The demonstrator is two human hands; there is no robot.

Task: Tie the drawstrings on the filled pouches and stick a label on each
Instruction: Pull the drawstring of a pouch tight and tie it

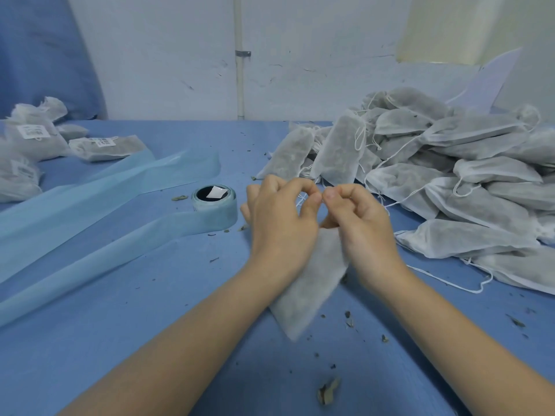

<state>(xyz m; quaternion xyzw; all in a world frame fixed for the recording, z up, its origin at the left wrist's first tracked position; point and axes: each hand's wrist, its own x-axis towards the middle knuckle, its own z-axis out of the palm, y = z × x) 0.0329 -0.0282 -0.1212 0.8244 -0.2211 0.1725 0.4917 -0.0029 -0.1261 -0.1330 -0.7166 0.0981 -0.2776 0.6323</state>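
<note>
Your left hand (279, 217) and right hand (357, 220) meet at the middle of the frame, knuckles up, thumb tips almost touching. Both have their fingers curled in tight and pinch the thin white drawstring (300, 202) at the mouth of a filled pouch (309, 286); only a short bit of the string shows between your left fingers. The pouch hangs down from your hands toward the lower centre of the frame, its bottom corner on or just over the blue table cover (150, 325); it is blurred, so you cannot tell which.

At the right of the frame lies a big heap of filled pouches (450, 163), white non-woven bags with dark contents, their loose strings trailing over one another and onto the cover. At the upper left lie a few labelled pouches (33, 136), each with a white printed sticker on it.

Just left of your left hand stands the label roll (214, 202), a pale blue ring with a dark core and one white label showing at its top. Its backing strip (90, 211) runs away in long pale blue bands to the left edge of the frame.

Dried leaf crumbs (329, 391) are scattered over the cover, most of them in the lower right.
</note>
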